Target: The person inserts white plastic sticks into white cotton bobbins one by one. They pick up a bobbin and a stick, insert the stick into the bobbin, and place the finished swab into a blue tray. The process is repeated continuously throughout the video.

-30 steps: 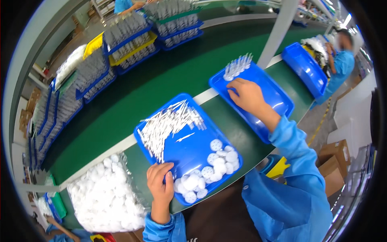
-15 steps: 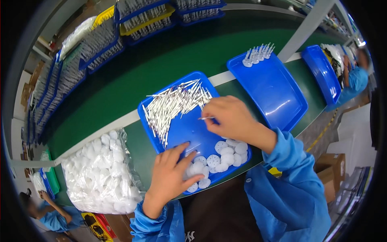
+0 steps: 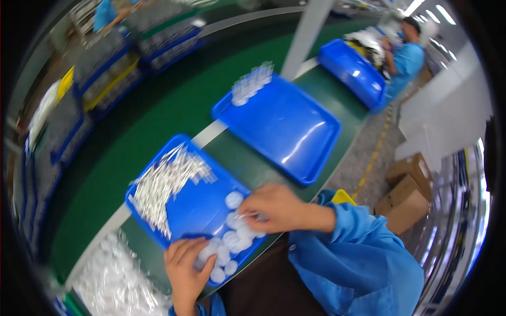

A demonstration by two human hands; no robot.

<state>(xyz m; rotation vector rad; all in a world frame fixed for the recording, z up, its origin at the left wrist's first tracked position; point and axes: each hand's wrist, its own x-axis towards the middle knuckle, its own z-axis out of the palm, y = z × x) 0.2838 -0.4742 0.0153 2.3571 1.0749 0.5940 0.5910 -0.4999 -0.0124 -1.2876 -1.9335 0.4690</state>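
Note:
A blue tray (image 3: 192,213) in front of me holds a heap of thin white sticks (image 3: 167,181) at its far left and a cluster of round white plastic discs (image 3: 237,240) along its near side. My right hand (image 3: 274,209) is closed in a pinch over the discs. A thin white stick (image 3: 244,215) pokes out from its fingertips, somewhat blurred. At the near left edge of the same tray, my left hand (image 3: 185,266) lies with fingers stretched and thumb apart, beside the discs and gripping nothing visible.
Another blue tray (image 3: 287,129) to the right bears several discs with upright sticks (image 3: 253,84) in its far corner. A clear bag of white discs (image 3: 113,276) is at the lower left. Stacked filled trays (image 3: 108,73) stand far left. A co-worker (image 3: 406,60) sits at far right.
My view has turned right, so the trays appear further left. My right hand has come from near the stick heap to over the discs, still pinching the stick. My left hand stays beside the discs.

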